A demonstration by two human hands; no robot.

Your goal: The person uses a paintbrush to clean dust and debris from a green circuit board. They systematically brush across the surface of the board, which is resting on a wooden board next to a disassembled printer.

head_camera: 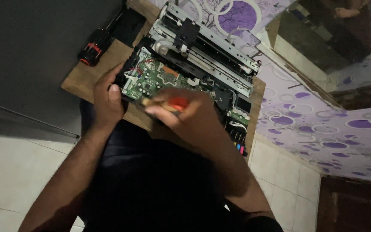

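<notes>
Left hand (107, 96) is gripping the printer's (194, 68) near-left edge; right hand (185, 114) is clenching a screwdriver (168, 103) over the board (153, 79).

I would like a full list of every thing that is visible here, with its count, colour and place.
printer chassis: one, grey metal and black, opened, on the wooden board
circuit board: one, green, in the near left part of the printer chassis
ink cartridges: one row, black with coloured ends, at the right near corner of the printer chassis
wooden board: one, brown, under the printer chassis
spare screwdriver: one, black and red handle, at the far left of the wooden board
held screwdriver: one, red and yellow handle, over the circuit board
patterned sheet: one, purple and white circles, to the right
floor tiles: several, white, below
left hand: one, gripping the left edge of the printer chassis
right hand: one, fingers closed around the held screwdriver
</notes>
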